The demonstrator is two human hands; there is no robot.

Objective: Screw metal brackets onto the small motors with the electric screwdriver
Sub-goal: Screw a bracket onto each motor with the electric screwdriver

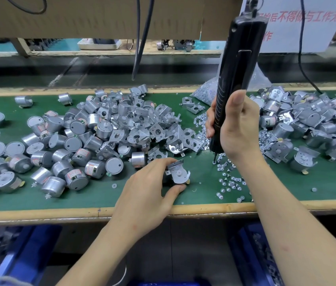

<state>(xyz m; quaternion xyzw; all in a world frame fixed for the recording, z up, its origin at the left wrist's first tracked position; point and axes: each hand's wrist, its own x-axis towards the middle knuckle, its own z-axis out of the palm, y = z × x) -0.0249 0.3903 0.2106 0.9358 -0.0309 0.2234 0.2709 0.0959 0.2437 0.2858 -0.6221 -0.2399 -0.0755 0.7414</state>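
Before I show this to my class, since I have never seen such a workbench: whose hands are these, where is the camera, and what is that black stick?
There is no machine here. A person works with bare hands, and the single picture comes from a camera worn on their head, looking down at a green bench. The left hand holds a small motor with its bracket. The right hand grips the black stick, an electric screwdriver. It is held upright with its tip down among loose screws. On the left of the bench lie a heap of bare motors and loose brackets. On the right is a heap of motors that already have brackets.
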